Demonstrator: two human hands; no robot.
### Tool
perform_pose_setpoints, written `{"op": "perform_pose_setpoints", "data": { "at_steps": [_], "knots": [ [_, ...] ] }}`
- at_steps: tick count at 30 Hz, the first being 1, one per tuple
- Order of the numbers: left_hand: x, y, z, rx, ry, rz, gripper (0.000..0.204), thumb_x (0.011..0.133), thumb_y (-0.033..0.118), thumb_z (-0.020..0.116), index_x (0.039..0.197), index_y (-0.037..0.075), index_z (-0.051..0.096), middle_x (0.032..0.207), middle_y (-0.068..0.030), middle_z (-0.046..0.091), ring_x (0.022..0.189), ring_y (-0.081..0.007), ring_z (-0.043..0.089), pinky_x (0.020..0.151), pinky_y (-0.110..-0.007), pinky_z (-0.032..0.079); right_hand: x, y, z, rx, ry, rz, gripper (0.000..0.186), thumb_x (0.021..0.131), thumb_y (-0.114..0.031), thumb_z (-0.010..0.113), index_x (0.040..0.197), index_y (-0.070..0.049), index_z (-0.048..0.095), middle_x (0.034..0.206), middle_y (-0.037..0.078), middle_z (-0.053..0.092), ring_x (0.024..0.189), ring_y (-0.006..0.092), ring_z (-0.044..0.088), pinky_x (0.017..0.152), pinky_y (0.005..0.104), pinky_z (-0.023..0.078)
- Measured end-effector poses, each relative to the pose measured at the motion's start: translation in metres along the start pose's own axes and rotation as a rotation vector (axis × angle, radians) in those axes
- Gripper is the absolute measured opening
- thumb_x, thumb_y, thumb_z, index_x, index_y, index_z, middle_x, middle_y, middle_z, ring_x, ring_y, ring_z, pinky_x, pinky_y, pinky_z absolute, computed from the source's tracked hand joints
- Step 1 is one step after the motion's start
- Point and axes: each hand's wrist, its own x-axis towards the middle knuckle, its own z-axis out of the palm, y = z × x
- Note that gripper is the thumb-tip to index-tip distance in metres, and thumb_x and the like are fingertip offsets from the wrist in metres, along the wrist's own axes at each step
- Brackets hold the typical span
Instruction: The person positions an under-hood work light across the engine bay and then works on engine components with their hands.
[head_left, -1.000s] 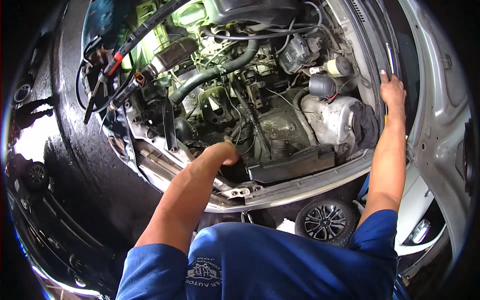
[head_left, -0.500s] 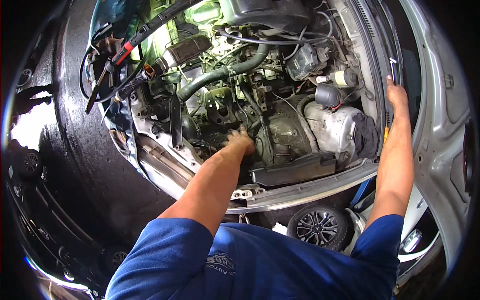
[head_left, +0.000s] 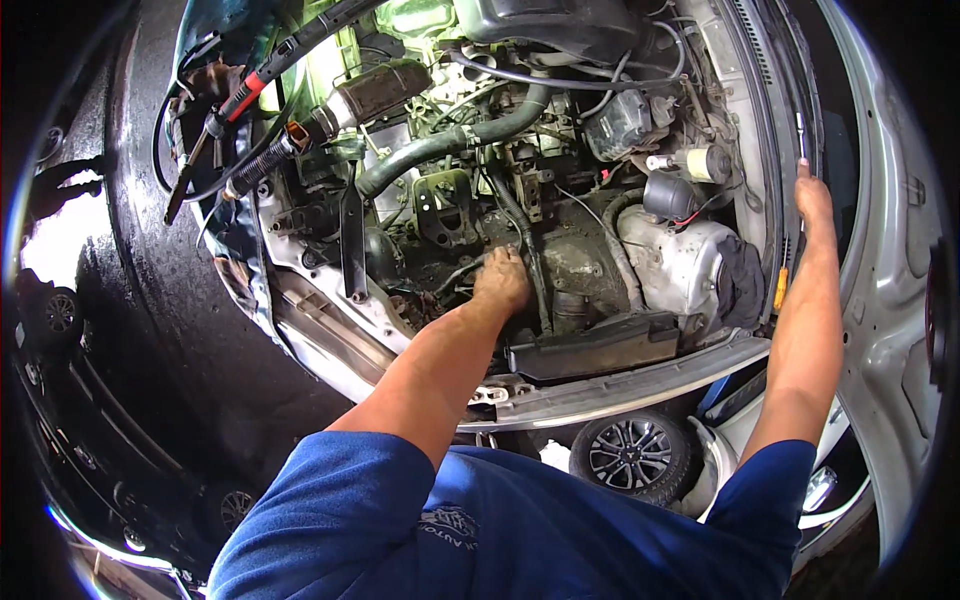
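Observation:
Down in the engine bay (head_left: 575, 262), my left hand (head_left: 502, 280) has its fingers curled round the end of a thin dark cable or hose (head_left: 460, 274). A black wiring loom (head_left: 530, 255) runs just right of the fingers, and a metal bracket (head_left: 445, 208) is beyond them. At the right edge of the bay, my right hand (head_left: 815, 200) is closed on a slim silver hand tool (head_left: 800, 127), whose shaft points away from me along the windshield base. Its grip is hidden in the palm. An orange-handled tool (head_left: 781, 288) lies beside my right forearm.
A thick radiator hose (head_left: 450, 148) crosses the bay. A red-and-black work light (head_left: 245, 95) slants over the far left corner. The open car door (head_left: 900, 250) stands at right. A loose wheel (head_left: 635, 455) lies below the fender. A dark car (head_left: 110, 430) is at left.
My left hand has shifted slightly right and lifted, and a thin dark cable or hose now shows at its fingers. The silver tool has turned and no longer shows its crosswise tip.

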Motion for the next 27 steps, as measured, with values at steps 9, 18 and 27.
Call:
{"op": "perform_pose_setpoints", "data": {
  "at_steps": [9, 18, 27],
  "knots": [
    [0.000, -0.005, -0.026, 0.231, -0.116, 0.029, 0.056, 0.089, 0.014, 0.050, 0.141, 0.002, 0.037, 0.133, -0.0171, 0.043, 0.123, -0.0324, 0.043, 0.095, -0.044, 0.042, -0.017, 0.006, -0.004, 0.044, 0.014, -0.071, 0.068, 0.094, -0.055, 0.040, 0.118, 0.005, 0.059, 0.121, 0.030, 0.057, 0.119, 0.0405, 0.052, 0.101, 0.0443, 0.038],
    [-0.006, -0.012, -0.036, 0.261, -0.191, 0.036, 0.066, 0.083, 0.020, 0.060, 0.142, 0.003, 0.036, 0.141, -0.0150, 0.038, 0.130, -0.0321, 0.037, 0.101, -0.048, 0.035, -0.042, 0.024, 0.017, 0.259, 0.287, -0.210, 0.040, 0.096, -0.037, 0.048, 0.115, -0.004, 0.060, 0.112, 0.024, 0.062, 0.105, 0.0406, 0.059, 0.090, 0.0448, 0.045],
    [-0.022, -0.011, -0.036, 0.046, -0.202, -0.063, 0.070, 0.083, 0.026, 0.060, 0.143, 0.006, 0.033, 0.150, -0.0185, 0.029, 0.138, -0.0370, 0.028, 0.109, -0.050, 0.032, -0.134, -0.025, -0.050, 0.597, 0.321, -0.160, 0.034, 0.097, -0.034, 0.051, 0.113, -0.005, 0.059, 0.089, 0.009, 0.064, 0.075, 0.0178, 0.061, 0.068, 0.0329, 0.049]
  ]
}}
